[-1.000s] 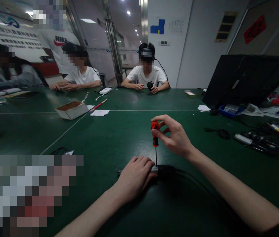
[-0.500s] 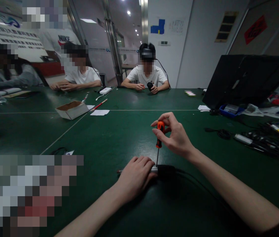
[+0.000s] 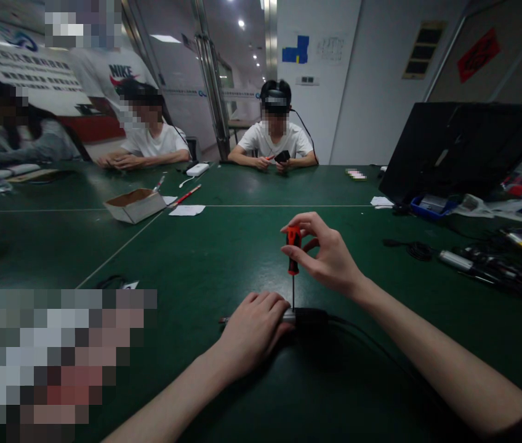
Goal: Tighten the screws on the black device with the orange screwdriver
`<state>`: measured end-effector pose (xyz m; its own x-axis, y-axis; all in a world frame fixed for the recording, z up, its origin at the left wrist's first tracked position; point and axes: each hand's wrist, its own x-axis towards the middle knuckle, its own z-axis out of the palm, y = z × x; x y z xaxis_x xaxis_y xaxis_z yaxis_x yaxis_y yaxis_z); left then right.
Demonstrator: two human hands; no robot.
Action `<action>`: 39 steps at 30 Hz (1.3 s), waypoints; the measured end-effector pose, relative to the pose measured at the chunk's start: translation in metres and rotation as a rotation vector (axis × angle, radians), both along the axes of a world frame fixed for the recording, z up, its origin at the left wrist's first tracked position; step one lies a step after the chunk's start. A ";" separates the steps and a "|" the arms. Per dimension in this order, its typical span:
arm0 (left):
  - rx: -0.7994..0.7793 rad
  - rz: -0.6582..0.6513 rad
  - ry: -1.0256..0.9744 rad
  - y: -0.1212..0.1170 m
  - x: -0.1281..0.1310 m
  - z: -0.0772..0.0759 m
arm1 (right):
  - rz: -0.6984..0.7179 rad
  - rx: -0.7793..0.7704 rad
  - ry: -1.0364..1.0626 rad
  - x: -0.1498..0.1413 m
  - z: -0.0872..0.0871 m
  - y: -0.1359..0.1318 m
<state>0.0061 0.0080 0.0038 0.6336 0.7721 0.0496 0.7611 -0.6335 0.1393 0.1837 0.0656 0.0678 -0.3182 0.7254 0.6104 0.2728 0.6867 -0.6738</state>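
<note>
My right hand [image 3: 332, 255] has its thumb and fingers around the red-and-black handle of a screwdriver [image 3: 293, 264]. The screwdriver stands nearly upright, and its tip meets the top of a silver-and-black corded device [image 3: 309, 317] near the joint between the silver and black parts. My left hand [image 3: 252, 329] is wrapped over the silver part, pressing it against the green table [image 3: 224, 258]. Much of the device is hidden under those fingers; a narrow end sticks out on the left. From the black end a dark cable [image 3: 362, 332] runs off to the right.
Coiled cables and a similar silver-and-black device [image 3: 457, 260] lie at the right, below a black monitor [image 3: 464, 147] and a blue tray [image 3: 431, 206]. An open carton [image 3: 134, 206] and paper [image 3: 187, 210] lie at the left. Several people are across the table.
The screwdriver handle tilted right and came back near upright while my right fingers loosened and closed again. My left hand and the device stayed in place.
</note>
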 end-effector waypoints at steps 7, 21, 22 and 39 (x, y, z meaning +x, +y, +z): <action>-0.006 0.003 -0.023 -0.001 -0.001 0.002 | -0.022 -0.043 0.012 -0.001 -0.002 0.000; -0.027 -0.012 -0.055 -0.002 -0.003 0.000 | -0.026 -0.013 -0.046 0.000 0.000 -0.001; -0.030 -0.010 -0.050 -0.001 -0.002 0.000 | -0.025 -0.004 -0.050 0.000 0.000 -0.001; -0.009 -0.005 -0.024 -0.001 -0.001 0.000 | -0.018 -0.017 0.000 -0.001 -0.001 0.000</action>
